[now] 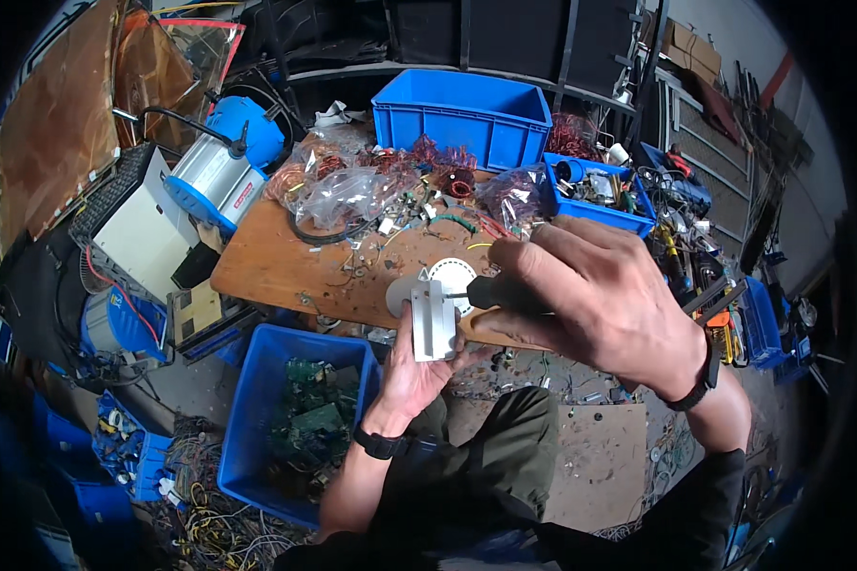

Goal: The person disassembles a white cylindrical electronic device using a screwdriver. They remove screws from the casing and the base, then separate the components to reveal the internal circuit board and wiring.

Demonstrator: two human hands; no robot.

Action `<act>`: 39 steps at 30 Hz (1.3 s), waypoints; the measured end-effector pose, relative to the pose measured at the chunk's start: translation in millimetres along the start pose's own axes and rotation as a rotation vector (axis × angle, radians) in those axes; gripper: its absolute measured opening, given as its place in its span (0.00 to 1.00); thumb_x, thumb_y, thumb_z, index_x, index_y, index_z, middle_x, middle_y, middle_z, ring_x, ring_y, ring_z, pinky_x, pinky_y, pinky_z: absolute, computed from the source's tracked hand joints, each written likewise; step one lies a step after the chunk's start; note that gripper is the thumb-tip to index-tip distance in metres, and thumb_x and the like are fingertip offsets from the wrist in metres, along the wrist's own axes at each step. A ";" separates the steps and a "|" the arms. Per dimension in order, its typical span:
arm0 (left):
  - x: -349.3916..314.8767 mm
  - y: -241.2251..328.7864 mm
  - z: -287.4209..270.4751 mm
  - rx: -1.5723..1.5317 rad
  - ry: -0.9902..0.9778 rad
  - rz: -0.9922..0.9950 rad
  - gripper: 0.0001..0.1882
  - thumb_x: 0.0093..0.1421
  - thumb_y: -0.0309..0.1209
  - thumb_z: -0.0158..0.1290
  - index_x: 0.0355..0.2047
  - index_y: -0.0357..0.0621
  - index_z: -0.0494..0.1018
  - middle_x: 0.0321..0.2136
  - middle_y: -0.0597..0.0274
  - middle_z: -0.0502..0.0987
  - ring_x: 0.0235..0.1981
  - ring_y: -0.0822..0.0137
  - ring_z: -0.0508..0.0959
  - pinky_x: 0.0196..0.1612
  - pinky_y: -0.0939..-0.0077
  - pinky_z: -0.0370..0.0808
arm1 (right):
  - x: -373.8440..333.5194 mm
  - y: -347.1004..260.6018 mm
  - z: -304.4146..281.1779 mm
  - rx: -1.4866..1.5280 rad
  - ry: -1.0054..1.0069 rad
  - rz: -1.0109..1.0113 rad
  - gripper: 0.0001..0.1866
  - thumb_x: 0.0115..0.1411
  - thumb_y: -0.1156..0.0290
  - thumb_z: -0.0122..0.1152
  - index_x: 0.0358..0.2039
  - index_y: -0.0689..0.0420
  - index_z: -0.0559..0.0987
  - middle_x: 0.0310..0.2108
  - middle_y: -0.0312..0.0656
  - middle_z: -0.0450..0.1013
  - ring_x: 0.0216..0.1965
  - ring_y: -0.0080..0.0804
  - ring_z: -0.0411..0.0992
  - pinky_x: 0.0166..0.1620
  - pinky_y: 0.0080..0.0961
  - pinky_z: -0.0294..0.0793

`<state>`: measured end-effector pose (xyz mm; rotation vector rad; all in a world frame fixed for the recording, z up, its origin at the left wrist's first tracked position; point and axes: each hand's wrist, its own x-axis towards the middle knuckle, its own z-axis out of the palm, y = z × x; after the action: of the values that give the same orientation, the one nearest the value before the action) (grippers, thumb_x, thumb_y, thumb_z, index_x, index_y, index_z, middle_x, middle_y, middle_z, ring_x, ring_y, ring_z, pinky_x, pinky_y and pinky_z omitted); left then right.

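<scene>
My left hand [406, 388] is closed around a small white rectangular housing [435, 331] with a raised channel along it, held upright over the near edge of the wooden table [267, 252]. From the right, my right hand [609, 309] grips a screwdriver [486, 293] by its dark handle. The thin shaft points left and its tip meets the upper part of the housing, though the exact contact spot is too small to make out. Just behind the housing lies a round white disc [459, 270] with a dotted ring; a second pale round piece [400, 297] is partly hidden.
Copper wire [428, 157], plastic bags [345, 200] and scraps cover the table's back, before a large blue crate [462, 124]. A smaller blue bin [595, 211] stands right. Below left, a blue tub [243, 428] holds green circuit boards [319, 409]; cables [229, 523] litter the floor.
</scene>
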<state>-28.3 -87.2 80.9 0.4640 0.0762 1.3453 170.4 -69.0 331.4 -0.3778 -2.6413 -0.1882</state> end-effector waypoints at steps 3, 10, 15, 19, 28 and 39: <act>0.3 -0.3 3.3 -0.007 0.066 0.007 0.32 0.76 0.59 0.35 0.65 0.51 0.68 0.47 0.65 0.81 0.42 0.67 0.84 0.64 0.31 0.72 | 3.4 0.4 1.0 0.011 0.028 -0.056 0.27 0.51 0.74 0.73 0.53 0.58 0.76 0.37 0.42 0.72 0.35 0.41 0.74 0.35 0.37 0.74; 0.5 -1.4 15.1 0.018 0.152 0.005 0.31 0.77 0.58 0.34 0.63 0.50 0.69 0.44 0.65 0.81 0.41 0.67 0.84 0.63 0.31 0.73 | 3.9 -0.3 3.8 -0.003 0.061 -0.069 0.27 0.53 0.74 0.74 0.53 0.58 0.76 0.35 0.42 0.72 0.33 0.40 0.74 0.35 0.37 0.74; 1.0 -1.7 8.8 0.005 0.051 0.011 0.30 0.77 0.57 0.33 0.64 0.50 0.68 0.45 0.65 0.81 0.41 0.67 0.84 0.63 0.32 0.74 | 4.7 -4.8 4.1 0.029 0.114 -0.052 0.27 0.52 0.71 0.76 0.53 0.60 0.77 0.31 0.42 0.72 0.30 0.39 0.72 0.33 0.36 0.72; 1.1 -2.0 12.6 -0.017 0.090 0.011 0.30 0.78 0.56 0.33 0.64 0.49 0.68 0.45 0.66 0.81 0.40 0.68 0.84 0.62 0.33 0.75 | 4.0 -3.6 3.3 -0.076 0.125 -0.054 0.27 0.52 0.73 0.75 0.52 0.61 0.77 0.31 0.42 0.72 0.29 0.40 0.72 0.33 0.36 0.72; -1.2 -0.2 7.6 -0.017 0.044 0.022 0.30 0.77 0.58 0.34 0.62 0.49 0.69 0.45 0.65 0.81 0.40 0.66 0.84 0.64 0.33 0.73 | -4.7 -0.2 2.6 -0.080 0.044 0.008 0.27 0.52 0.72 0.74 0.52 0.61 0.76 0.37 0.46 0.71 0.35 0.43 0.74 0.37 0.38 0.74; 1.5 -2.5 10.7 -0.040 0.028 -0.004 0.31 0.77 0.58 0.36 0.61 0.47 0.70 0.42 0.64 0.81 0.40 0.66 0.84 0.64 0.36 0.73 | -8.4 3.3 3.6 -0.030 0.092 -0.025 0.32 0.49 0.70 0.79 0.53 0.62 0.74 0.39 0.47 0.75 0.35 0.43 0.75 0.37 0.37 0.76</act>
<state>-22.2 -89.1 90.0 0.4112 0.0734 1.3475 177.0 -67.2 324.5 -0.3380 -2.5558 -0.2479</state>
